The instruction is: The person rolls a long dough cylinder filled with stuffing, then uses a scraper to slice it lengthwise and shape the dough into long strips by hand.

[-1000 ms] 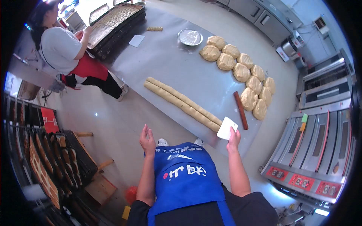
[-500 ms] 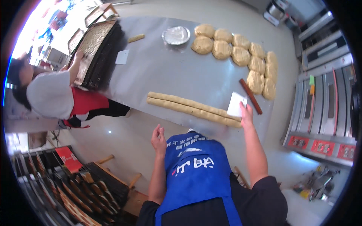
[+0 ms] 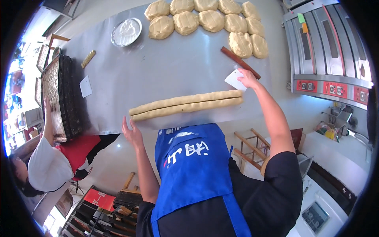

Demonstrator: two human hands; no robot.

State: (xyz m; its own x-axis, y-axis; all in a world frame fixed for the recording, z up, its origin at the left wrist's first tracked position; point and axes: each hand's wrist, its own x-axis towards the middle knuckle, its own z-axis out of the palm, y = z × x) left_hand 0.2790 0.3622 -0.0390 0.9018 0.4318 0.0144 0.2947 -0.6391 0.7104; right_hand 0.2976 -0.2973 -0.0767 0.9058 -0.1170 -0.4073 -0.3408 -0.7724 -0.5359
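Note:
A long pale dough roll, split lengthwise by a groove into two strands, lies along the near side of the metal table. My right hand grips a white dough scraper just beyond the roll's right end, apart from the dough. At the table's near edge, my left hand is open and holds nothing, its fingers spread close to the roll's left end. A brown rolling pin lies beside the scraper, on its far side.
Several dough lumps sit in rows at the far side. Left of them are a bowl of white powder, a small dough strip and another white scraper. A co-worker touches stacked trays. Ovens stand right.
The view has turned. My right hand has moved the scraper away from over the roll's right end to beyond it. My left hand has come forward to the roll's left end, fingers spreading.

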